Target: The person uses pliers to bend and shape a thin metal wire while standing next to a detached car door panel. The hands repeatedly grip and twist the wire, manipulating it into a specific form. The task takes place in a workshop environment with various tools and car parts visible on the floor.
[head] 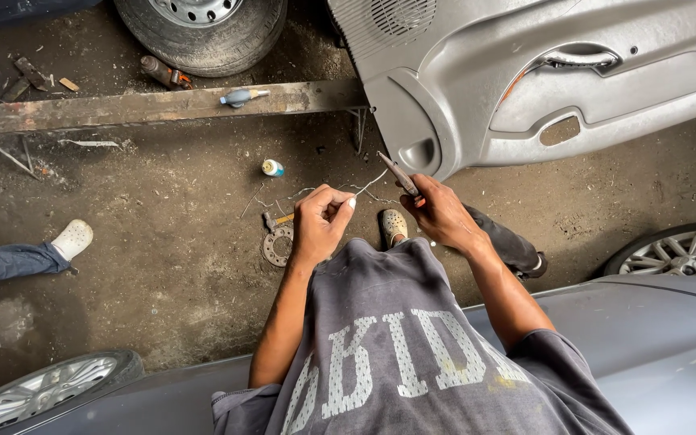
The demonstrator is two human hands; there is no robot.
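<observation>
My left hand [321,221] pinches one end of a thin silvery wire [370,183] that runs up and to the right. My right hand [442,211] grips a pair of pliers [400,175] with red handles, whose jaws meet the far end of the wire. Both hands are held in front of my grey shirt, above the dirt floor. Below them I see my light clog [394,227] and dark trouser leg.
A grey car door panel [541,80] leans at upper right. A rusty beam [155,105] crosses the ground, with a tyre [203,28] behind. A metal ring [278,246], a small bottle [272,167], another person's leg [22,256], a car body [654,338] and wheels [682,251] surround me.
</observation>
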